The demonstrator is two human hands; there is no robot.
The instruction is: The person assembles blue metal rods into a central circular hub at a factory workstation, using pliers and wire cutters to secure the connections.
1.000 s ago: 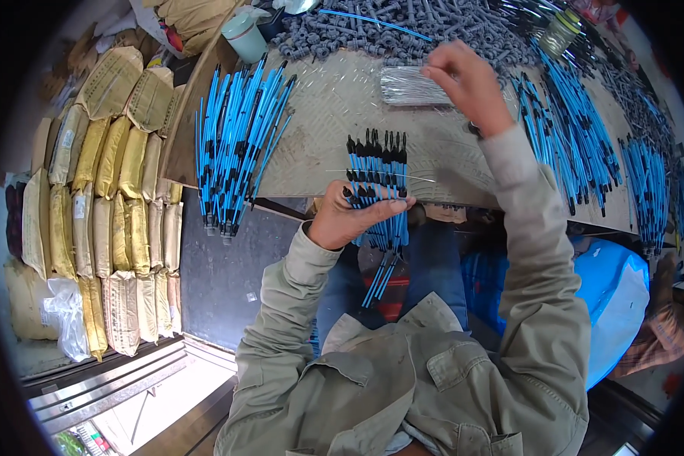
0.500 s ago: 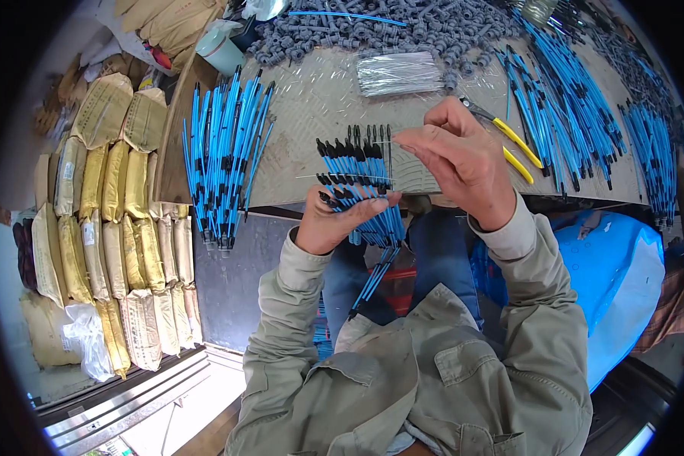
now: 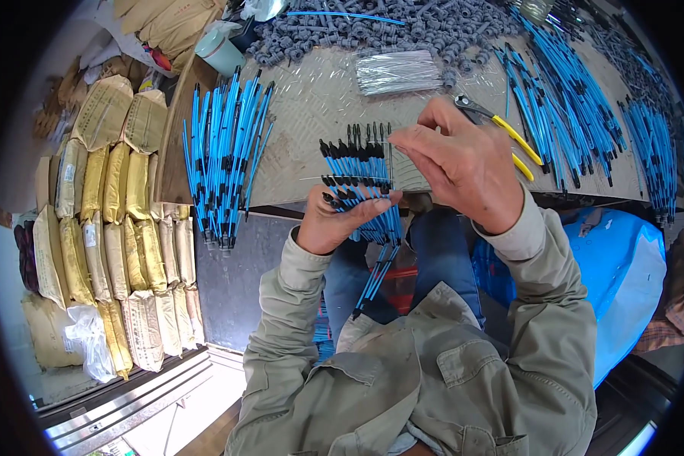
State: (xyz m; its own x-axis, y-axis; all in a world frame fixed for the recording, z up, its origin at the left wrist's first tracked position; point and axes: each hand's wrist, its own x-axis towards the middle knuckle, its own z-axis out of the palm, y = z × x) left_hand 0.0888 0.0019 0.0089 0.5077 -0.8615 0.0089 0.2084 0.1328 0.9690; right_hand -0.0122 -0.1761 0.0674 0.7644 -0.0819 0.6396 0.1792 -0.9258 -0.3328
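Observation:
My left hand (image 3: 334,220) is closed around a bundle of thin blue tubes (image 3: 357,169) with black tips, held upright over my lap at the table's near edge. Its tips stand in rows, and a thin metal wire (image 3: 308,178) crosses the bundle and sticks out on the left. Some blue tubes (image 3: 374,283) hang below the hand. My right hand (image 3: 467,167) is pinched just right of the top row of tips. Between its thumb and forefinger is a fine wire, mostly hidden by the fingers now.
Yellow-handled pliers (image 3: 517,140) lie on the table right of my right hand. Behind are a stack of silvery wires (image 3: 399,74) and a heap of grey plastic fittings (image 3: 387,34). Blue tube bundles lie left (image 3: 224,152) and right (image 3: 570,99). Packed bags (image 3: 114,228) line the left.
My right hand has shifted slightly right and toward me, still pinched. The wire that stuck out left of its fingertips shows less now. My left hand and the bundle have barely moved.

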